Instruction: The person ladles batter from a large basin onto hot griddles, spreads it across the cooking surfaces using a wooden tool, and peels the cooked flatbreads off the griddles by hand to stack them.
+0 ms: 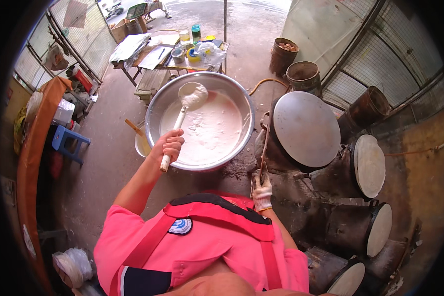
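Observation:
My left hand (171, 146) is closed around the pale handle of a ladle (181, 117). The ladle's round bowl is coated with thick white batter and hangs over a wide metal basin (250, 116). Creamy batter (204, 133) fills the lower part of that basin. On my right hand (261, 190) is a whitish work glove. Its fingers close on a long, thin, dark strip-like tool (267, 145), which stands beside the edge of a large round griddle (307, 129); its exact kind is unclear. The griddle's flat top is grey and bare.
More round griddles on drums line my right, one topped by a pale sheet (370, 165). Rusty buckets (302, 74) stand beyond. A cluttered table (158, 54) is behind the basin. A small container (142, 143) with a wooden handle and a blue stool (70, 141) are leftward.

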`<state>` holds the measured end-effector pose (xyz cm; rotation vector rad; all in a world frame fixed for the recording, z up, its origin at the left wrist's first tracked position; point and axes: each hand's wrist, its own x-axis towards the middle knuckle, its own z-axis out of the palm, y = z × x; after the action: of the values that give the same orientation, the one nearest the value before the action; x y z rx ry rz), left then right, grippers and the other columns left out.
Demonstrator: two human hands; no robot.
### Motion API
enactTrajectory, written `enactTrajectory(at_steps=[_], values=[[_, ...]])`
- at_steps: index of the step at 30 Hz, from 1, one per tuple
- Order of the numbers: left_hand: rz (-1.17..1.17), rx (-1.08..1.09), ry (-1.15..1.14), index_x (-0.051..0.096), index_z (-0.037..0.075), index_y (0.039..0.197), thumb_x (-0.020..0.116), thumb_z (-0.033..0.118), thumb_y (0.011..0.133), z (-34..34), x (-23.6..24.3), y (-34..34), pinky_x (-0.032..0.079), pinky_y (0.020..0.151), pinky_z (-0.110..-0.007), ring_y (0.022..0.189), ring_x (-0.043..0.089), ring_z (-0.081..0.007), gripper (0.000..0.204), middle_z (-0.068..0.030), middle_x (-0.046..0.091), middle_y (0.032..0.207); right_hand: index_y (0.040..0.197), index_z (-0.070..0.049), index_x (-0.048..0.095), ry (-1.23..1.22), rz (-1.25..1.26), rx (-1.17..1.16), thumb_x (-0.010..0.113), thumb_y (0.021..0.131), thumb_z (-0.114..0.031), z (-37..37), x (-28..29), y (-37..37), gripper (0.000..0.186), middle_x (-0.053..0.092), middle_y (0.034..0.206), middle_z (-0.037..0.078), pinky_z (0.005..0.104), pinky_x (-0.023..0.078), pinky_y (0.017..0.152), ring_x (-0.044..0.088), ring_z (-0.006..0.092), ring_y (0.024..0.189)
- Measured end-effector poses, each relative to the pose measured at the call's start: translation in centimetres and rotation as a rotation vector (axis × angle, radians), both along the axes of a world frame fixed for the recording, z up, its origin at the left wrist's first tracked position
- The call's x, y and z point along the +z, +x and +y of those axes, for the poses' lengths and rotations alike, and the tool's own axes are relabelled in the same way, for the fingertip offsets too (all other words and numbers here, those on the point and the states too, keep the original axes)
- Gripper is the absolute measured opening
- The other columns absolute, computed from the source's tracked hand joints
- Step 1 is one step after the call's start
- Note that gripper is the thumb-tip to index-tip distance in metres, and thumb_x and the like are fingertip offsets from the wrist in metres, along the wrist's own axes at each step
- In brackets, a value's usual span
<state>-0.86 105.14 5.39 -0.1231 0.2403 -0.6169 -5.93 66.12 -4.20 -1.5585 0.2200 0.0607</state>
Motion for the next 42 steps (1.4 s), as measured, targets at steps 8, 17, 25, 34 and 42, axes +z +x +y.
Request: enactTrajectory(at_steps=[8, 17, 25, 34, 42], values=[[-0.123, -0.27, -0.026, 0.048, 0.003, 0.12, 0.034, 0.023, 0.11, -17.6, 4.1, 7.1, 0.038, 0.039, -0.026, 0.048, 0.038, -0.0093, 0.027, -0.0009, 0.038, 0.068, 0.113, -0.014, 0.053, 0.268, 0.117, -0.03, 0.052, 0.105, -0.036, -14.6, -4.2, 1.4, 0.023, 0.062, 0.079, 0.004, 0.0278, 0.048, 0.039, 0.057, 0.0125, 0.049], [-0.278, -0.46, 0.446, 0.054, 0.017, 0.101, 0.049, 0.023, 0.107, -43.2, 4.9, 17.1, 0.024, 0.032, -0.019, 0.042, 0.03, -0.0013, 0.011, 0.0085, 0.032, 0.06, 0.137, -0.021, 0.052, 0.429, 0.069, -0.329, 0.055, 0.105, -0.033, -35.6, -5.3, 4.2, 0.035, 0.061, 0.081, -0.001, 0.0245, 0.042, 0.041, 0.055, 0.0091, 0.055], [-0.601, -0.305, 1.461, 0.052, 0.013, 0.123, 0.065, 0.027, 0.098, -56.9, -0.7, 20.2, 0.033, 0.038, -0.025, 0.046, 0.039, -0.0067, 0.032, 0.0032, 0.043, 0.067, 0.121, -0.019, 0.06, 0.789, 0.105, -0.411, 0.059, 0.103, -0.03, -42.1, -2.6, 6.3, 0.022, 0.064, 0.082, -0.001, 0.023, 0.041, 0.041, 0.052, 0.0096, 0.052], [-1.167, -0.034, 2.411, 0.061, 0.011, 0.136, 0.072, 0.025, 0.088, -52.4, -6.1, 25.9, 0.053, 0.09, -0.042, 0.103, 0.07, -0.0383, 0.052, -0.0261, 0.069, 0.113, 0.134, -0.017, 0.061, 0.398, 0.206, -0.132, 0.054, 0.105, -0.022, -38.3, -1.2, 10.7, 0.03, 0.063, 0.079, -0.001, 0.0246, 0.041, 0.045, 0.049, 0.0073, 0.054], [-0.951, 0.118, 2.155, 0.059, 0.011, 0.139, 0.07, 0.029, 0.095, -47.0, -1.5, 27.3, 0.05, 0.06, -0.03, 0.067, 0.062, -0.0134, 0.049, -0.0071, 0.068, 0.077, 0.149, -0.021, 0.05, -0.087, 0.338, -0.157, 0.054, 0.105, -0.022, -39.4, -6.7, 14.0, 0.044, 0.07, 0.093, 0.001, 0.0243, 0.047, 0.053, 0.054, 0.0091, 0.058]])
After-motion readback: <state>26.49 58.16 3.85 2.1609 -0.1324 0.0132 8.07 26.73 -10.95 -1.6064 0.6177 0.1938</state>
